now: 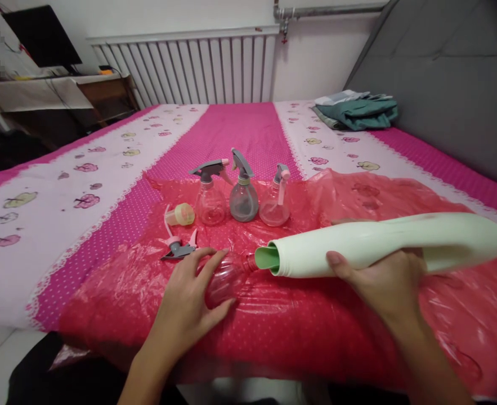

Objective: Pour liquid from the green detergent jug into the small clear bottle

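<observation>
My left hand [193, 298] is curled around a clear spray bottle body [225, 278] without its trigger top, tilted with its mouth to the right. My right hand [383, 287] grips a large pale green jug [358, 242] by its handle side and holds it nearly level. At the jug's opening, a green spout [266, 257] meets the bottle's mouth; whether any liquid flows cannot be seen. Just beyond my left fingers lies a loose grey and pink trigger sprayer [177, 247] with its tube. Near it a small yellowish cup [180, 214] rests on its side.
Behind stand three spray bottles: one with a pink-grey trigger [211, 205], a grey one [243, 199] and another clear one [274, 207]. Red plastic sheeting [299, 326] covers part of the bed [248, 129]. Folded clothes [358, 111] lie at the far right. A radiator [189, 67] lines the wall.
</observation>
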Tool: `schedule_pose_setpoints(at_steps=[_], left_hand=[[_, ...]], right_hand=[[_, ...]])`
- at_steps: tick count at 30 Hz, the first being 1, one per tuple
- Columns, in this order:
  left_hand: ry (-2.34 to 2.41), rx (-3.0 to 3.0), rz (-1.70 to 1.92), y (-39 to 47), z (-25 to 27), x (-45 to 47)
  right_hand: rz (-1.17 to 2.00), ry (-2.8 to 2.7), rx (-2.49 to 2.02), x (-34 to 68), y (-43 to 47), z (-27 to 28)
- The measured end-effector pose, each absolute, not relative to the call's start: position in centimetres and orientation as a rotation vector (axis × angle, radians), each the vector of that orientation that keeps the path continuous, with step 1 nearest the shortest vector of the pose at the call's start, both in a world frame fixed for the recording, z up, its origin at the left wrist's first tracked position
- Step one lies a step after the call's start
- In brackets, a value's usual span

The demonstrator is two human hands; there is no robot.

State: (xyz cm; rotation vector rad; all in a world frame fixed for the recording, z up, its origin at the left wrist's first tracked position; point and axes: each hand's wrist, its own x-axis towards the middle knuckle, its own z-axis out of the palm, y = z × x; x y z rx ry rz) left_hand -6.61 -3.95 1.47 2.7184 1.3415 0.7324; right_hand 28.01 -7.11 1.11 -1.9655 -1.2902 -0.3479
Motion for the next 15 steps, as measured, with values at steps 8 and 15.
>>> schedule_pose_setpoints(at_steps=[8, 15], left_hand=[[1.318, 2.663, 0.701, -3.4, 1.8, -6.6], [1.27, 2.547, 0.634, -2.7, 3.1, -6.4]], right_hand=[[-0.387, -1.325, -1.957, 27.9, -7.0, 0.8], [-0.399, -1.313, -2.037, 27.6, -6.8, 1.0]])
